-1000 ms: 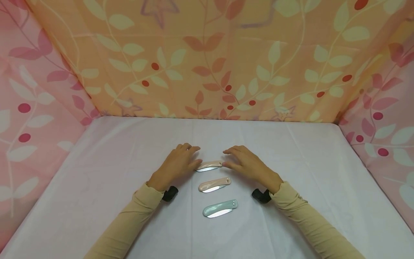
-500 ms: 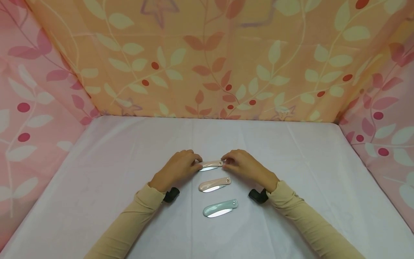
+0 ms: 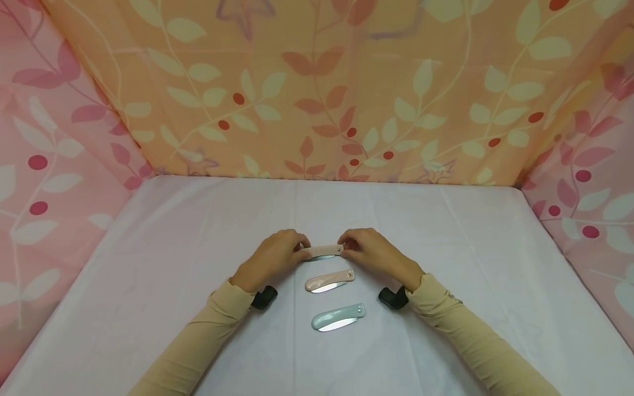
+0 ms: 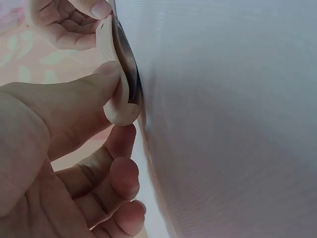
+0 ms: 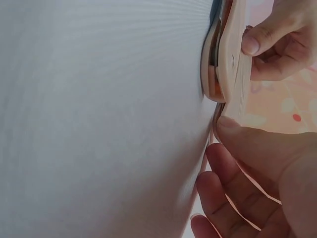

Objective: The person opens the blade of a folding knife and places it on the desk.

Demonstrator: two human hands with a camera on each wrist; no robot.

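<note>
Three folding knives lie in a column, each with its blade partly folded out along the handle. The farthest, a pale beige folding knife (image 3: 324,251), is pinched at its left end by my left hand (image 3: 271,254). In the left wrist view that hand's thumb (image 4: 106,74) presses on the handle, with the index finger under the end. My right hand (image 3: 375,254) pinches the same knife's right, riveted end. A pinkish-beige folding knife (image 3: 329,280) comes nearer, then a pale green folding knife (image 3: 338,317); neither is touched in the head view.
A white cloth (image 3: 198,264) covers the table. Orange leaf-patterned fabric (image 3: 317,93) stands behind it, with pink patterned fabric (image 3: 54,192) at both sides. Black wrist cameras (image 3: 393,297) hang close over the cloth beside the nearer knives.
Both hands have come in from beside the far knife and taken its ends between thumb and fingers. That knife has since rolled slightly, its blade showing narrower and darker. The other two knives stay put.
</note>
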